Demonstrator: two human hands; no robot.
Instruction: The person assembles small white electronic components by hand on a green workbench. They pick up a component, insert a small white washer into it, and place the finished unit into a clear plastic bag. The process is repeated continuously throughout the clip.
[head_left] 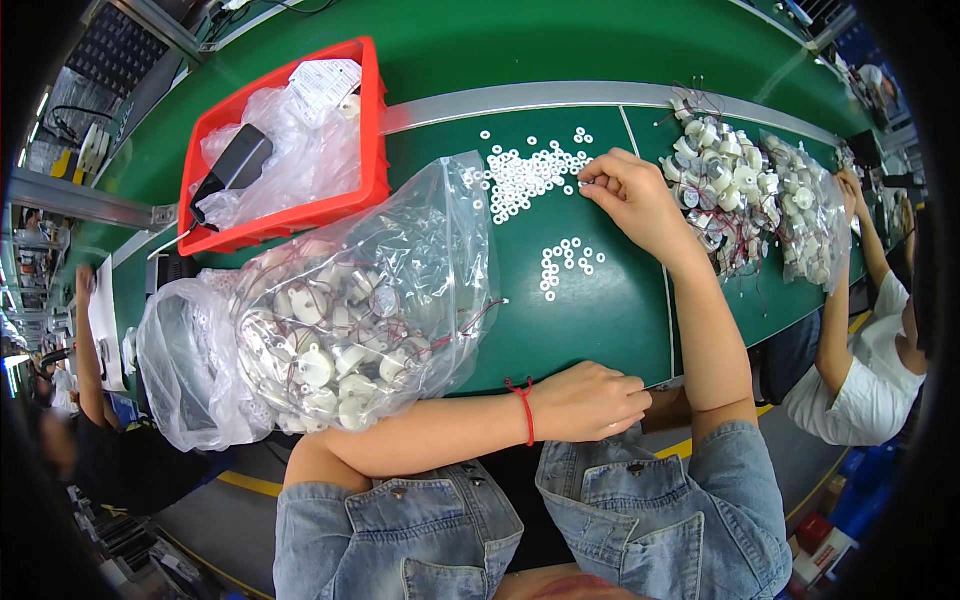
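Fingers of your left hand (592, 402) curl by the green table (620, 310), palm hidden, hold unclear. Beyond, 1 small group of white rings (569, 264) seems set aside; the larger pile (525, 178) looks unsorted, your right hand (638, 200) pinched at its edge, contents uncertain.

Short-sleeved, light-blue denim top (590, 520), flap pockets (405, 510), red cord bracelet (527, 412).

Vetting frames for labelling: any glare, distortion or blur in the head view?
Head view: glare streaks the large clear bag; the metal rail bows with fisheye distortion; corners are black; the small white rings read fairly sharp; the co-worker at far left looks blurred.
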